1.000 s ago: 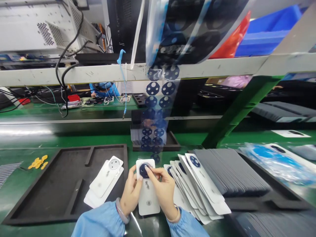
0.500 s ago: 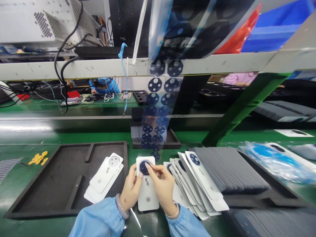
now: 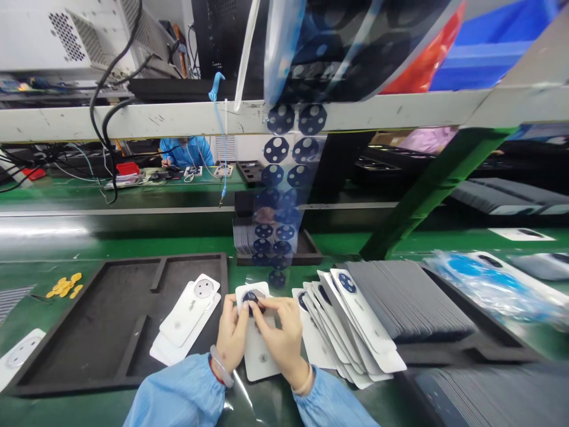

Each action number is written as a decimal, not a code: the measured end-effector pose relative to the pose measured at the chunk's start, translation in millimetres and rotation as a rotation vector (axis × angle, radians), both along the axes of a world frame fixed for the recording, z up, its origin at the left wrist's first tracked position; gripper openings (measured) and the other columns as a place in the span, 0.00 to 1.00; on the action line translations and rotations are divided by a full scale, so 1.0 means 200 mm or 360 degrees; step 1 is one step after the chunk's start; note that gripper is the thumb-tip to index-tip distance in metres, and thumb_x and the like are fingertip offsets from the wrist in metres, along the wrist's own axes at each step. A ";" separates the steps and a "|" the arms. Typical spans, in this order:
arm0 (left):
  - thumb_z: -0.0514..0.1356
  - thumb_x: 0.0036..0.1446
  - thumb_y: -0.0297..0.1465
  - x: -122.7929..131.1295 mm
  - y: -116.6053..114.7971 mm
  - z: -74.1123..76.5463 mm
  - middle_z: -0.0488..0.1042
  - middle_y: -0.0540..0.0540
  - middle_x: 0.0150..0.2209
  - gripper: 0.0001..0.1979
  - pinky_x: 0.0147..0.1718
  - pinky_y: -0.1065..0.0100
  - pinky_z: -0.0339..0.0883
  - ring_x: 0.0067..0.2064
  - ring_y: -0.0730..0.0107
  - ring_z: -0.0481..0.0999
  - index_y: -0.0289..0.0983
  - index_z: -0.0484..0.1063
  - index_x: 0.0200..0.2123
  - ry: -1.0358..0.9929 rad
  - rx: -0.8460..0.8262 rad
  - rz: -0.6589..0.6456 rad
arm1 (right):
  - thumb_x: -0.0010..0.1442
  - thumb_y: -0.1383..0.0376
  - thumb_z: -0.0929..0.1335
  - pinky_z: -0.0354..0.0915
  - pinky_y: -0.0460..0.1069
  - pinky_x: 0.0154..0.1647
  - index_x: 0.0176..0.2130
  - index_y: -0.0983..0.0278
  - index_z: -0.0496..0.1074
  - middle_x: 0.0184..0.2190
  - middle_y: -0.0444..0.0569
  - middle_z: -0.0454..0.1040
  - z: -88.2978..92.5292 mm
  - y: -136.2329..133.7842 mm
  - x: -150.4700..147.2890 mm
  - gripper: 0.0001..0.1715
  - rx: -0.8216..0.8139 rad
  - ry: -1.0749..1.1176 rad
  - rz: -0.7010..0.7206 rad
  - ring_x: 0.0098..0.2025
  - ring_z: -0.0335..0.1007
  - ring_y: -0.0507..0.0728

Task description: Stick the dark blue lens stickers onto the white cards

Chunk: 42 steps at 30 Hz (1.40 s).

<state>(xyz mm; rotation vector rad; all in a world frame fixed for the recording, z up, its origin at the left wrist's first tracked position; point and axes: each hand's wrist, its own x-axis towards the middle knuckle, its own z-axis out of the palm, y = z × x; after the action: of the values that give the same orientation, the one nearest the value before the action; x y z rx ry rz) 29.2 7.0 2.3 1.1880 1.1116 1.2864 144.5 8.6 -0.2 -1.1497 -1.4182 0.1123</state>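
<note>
Upright in front of me lies a white phone back panel [image 3: 263, 357] with a dark round camera sticker [image 3: 249, 298] near its top. My left hand [image 3: 232, 333] grips the panel's upper left edge, its thumb by the sticker. With thumb and fingers closed at the sticker's right side, my right hand [image 3: 282, 335] covers part of it. Two white panels [image 3: 184, 323] with pale round camera areas overlap to the left. To the right, several white panels [image 3: 355, 326] with dark stickers are fanned out. A clear strip of dark round stickers [image 3: 275, 175] hangs ahead.
A black tray [image 3: 102, 320] lies left, with yellow pieces [image 3: 65, 286] beyond it. Stacked grey panels [image 3: 409, 302] and clear plastic bags [image 3: 484, 284] stand right. A white shelf beam [image 3: 178, 121] and green post [image 3: 438, 193] cross ahead. A person in blue [image 3: 186, 152] sits opposite.
Both hands tilt the panel slightly, and the right thumb and fingers have shifted over the sticker. The view has turned a little, bringing another white panel in at the far left.
</note>
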 end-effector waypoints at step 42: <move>0.54 0.52 0.50 -0.52 0.34 0.00 0.56 0.18 0.63 0.42 0.58 0.51 0.56 0.65 0.37 0.57 0.19 0.61 0.58 0.2372 -0.0169 0.0467 | 0.64 0.59 0.60 0.63 0.64 0.60 0.57 0.63 0.70 0.57 0.55 0.71 -0.13 -0.13 1.05 0.25 -0.0642 -0.0623 -0.0150 0.63 0.60 0.67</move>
<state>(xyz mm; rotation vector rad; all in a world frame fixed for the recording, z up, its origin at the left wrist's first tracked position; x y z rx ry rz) -73.9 74.0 3.1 1.9728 2.4008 0.3090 353.8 -16.4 -25.4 -1.6346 -1.7302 0.1139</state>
